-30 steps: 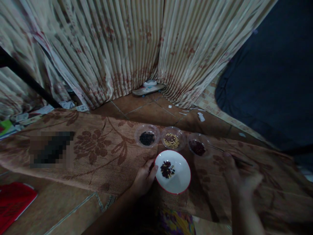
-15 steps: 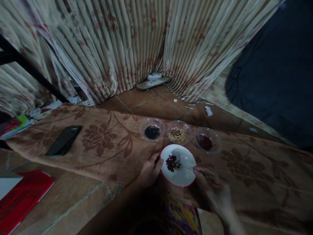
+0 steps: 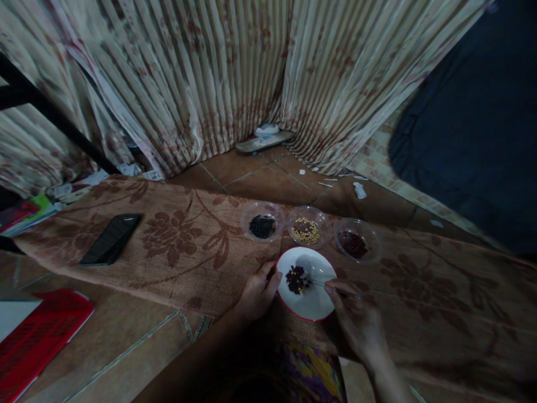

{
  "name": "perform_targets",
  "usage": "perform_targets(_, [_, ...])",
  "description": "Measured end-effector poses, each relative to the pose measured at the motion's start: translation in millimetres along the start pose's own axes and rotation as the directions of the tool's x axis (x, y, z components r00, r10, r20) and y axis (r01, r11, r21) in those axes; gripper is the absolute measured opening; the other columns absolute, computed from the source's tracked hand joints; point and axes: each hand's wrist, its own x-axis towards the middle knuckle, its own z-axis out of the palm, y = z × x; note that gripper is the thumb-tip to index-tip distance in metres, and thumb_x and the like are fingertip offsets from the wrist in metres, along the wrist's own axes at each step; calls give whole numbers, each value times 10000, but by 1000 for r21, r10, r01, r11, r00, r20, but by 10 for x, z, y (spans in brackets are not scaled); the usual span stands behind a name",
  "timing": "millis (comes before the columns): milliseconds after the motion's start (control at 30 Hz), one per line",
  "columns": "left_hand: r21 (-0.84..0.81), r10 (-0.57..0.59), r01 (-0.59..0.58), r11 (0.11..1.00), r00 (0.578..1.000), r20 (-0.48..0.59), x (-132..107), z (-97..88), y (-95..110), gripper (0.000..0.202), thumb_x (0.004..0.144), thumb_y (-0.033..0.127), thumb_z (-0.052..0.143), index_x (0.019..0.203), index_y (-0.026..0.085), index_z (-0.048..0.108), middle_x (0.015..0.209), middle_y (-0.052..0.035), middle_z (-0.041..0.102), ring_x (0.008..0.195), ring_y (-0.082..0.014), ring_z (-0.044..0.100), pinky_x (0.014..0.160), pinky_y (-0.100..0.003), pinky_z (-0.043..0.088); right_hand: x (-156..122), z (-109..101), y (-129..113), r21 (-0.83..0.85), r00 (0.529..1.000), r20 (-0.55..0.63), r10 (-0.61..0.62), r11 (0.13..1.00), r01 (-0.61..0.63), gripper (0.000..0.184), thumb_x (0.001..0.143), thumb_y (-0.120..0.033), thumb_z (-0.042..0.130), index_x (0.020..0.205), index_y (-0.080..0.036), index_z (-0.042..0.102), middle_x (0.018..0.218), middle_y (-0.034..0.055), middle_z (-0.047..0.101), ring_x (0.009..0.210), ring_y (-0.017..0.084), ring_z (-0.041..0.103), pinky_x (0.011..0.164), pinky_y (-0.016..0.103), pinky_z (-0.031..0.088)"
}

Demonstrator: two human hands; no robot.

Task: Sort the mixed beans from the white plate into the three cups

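Observation:
A white bowl with a red rim [image 3: 321, 305] sits on the cloth in front of me, holding a mixed heap of dark and yellow beans [image 3: 297, 280]. My left hand [image 3: 260, 292] grips the bowl's left edge, thumb on the rim. Pinched in my right hand [image 3: 356, 319] are thin metal tweezers [image 3: 318, 282], reaching over the bowl's right side with their tips at the heap. Whether a bean is between the tips I cannot tell. Behind the bowl stand three clear plastic bowls: one with black beans [image 3: 262, 226], one with yellow beans [image 3: 305, 230], one with dark red beans [image 3: 352, 244].
A patterned brown cloth [image 3: 176, 280] covers the long table. A dark phone [image 3: 111, 239] lies to the left, near papers and a red printed bag [image 3: 54, 336]. Beyond are striped curtains [image 3: 235, 73], a skateboard [image 3: 264, 141] and white scraps [image 3: 359, 190] on the tiled floor.
My right hand and the tweezers have shifted slightly left, their tips closer into the bean heap. My left hand stays on the bowl's edge.

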Motion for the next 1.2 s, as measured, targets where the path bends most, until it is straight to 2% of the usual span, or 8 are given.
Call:
perform_targets(367, [-13,-2,2,1000,1000,-18,4,13,-28,349,910,347,435,1204,189,534,985,-44,703,803,-172,650,725,-258,486,15,25,11,-36,1000,9,-19,999,20,222,848,-408,535,866,-226,660,922,33,695,890,182,651,787,290,497])
perform_targets(633, [-36,4,-4,999,1000,-8,5,15,-21,343,915,346,424,1199,186,532,965,-43,699,797,-167,641,724,-253,479,-4,44,38,10,998,-2,68,998,-67,245,837,-423,540,888,-218,666,956,48,691,905,190,648,799,305,501])
perform_targets(767, [-25,-14,13,1000,1000,-8,7,9,-2,342,907,340,433,1199,192,533,957,-40,701,798,-171,644,742,-261,479,-20,20,45,49,996,-41,75,996,-73,257,817,-432,564,865,-206,676,941,65,696,900,208,648,796,330,507])
perform_targets(867, [-24,-5,5,1000,1000,-25,4,0,24,333,904,347,433,1178,197,548,954,-33,702,825,-174,643,766,-265,478,22,-91,22,64,988,-123,92,994,-84,267,800,-440,585,853,-197,681,880,66,706,832,212,659,741,330,520])
perform_targets(967, [-21,-10,9,1000,999,-33,2,-12,46,323,895,344,441,1156,197,561,933,-29,706,802,-174,642,746,-263,483,178,-300,23,46,945,-317,75,997,-64,275,772,-445,615,809,-182,684,809,66,706,753,207,661,685,320,522])
perform_targets(1100, [-39,-11,10,999,1000,-22,5,-20,44,338,898,343,441,1178,190,551,985,-44,706,837,-182,646,773,-273,485,494,-598,182,-2,813,-583,-6,1000,6,309,748,-445,643,784,-141,684,769,87,692,717,213,653,711,357,518])
perform_targets(1200, [-59,-3,2,998,1000,-15,5,-17,33,350,907,347,431,1203,194,538,1054,-50,694,893,-188,642,809,-279,481,649,-682,339,-40,769,-640,4,998,-38,330,737,-438,655,786,-114,693,769,107,696,734,234,657,731,389,518])
